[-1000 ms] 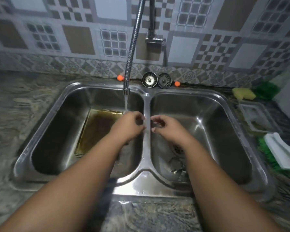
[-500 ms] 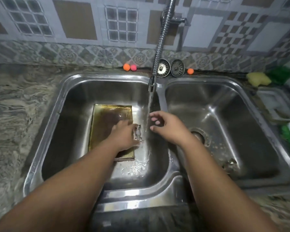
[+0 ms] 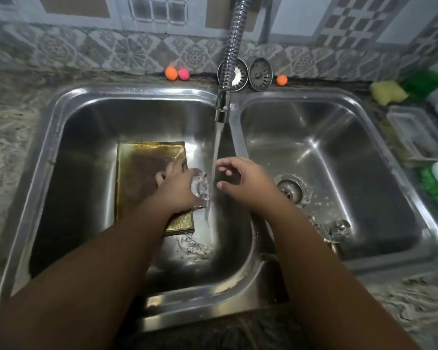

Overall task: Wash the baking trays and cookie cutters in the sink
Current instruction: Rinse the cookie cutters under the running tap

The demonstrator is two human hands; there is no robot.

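- Head view, the hands: I see the left hand (image 3: 178,190) gripping a small shiny cookie cutter (image 3: 200,184), fingers curled round it. It holds the cutter at the edge of the water stream (image 3: 216,152), I judge so that the flow rinses it over the basin.
- The right hand (image 3: 240,183) holds nothing. Its fingers are loosely curled, thumb and fingertips apart, just beside the stream on the side away from the cutter. I read it as placed to take or rub the cutter under the water.
- Head view, the left basin (image 3: 81,173): the baking tray (image 3: 147,178) lies flat on the bottom, brownish with gold edges, partly hidden under the left hand and wrist. It sits just beside where the stream lands, so runoff can wet it. I judge it not yet washed.
- The faucet (image 3: 223,107) hangs on its flexible hose over the left basin, close to the divider, which puts the water within reach of both hands.
- Head view, the right basin (image 3: 364,173): some metal pieces (image 3: 335,229), probably more cutters, lie near the front wall, apart from the drain (image 3: 290,189). They are blurred, so I cannot tell how many.
- Head view, the back edge: two strainers (image 3: 261,74) lean against the tiles, out of the drains, so water runs off freely. A yellow sponge (image 3: 387,93) sits on the counter at the right, handy for scrubbing.
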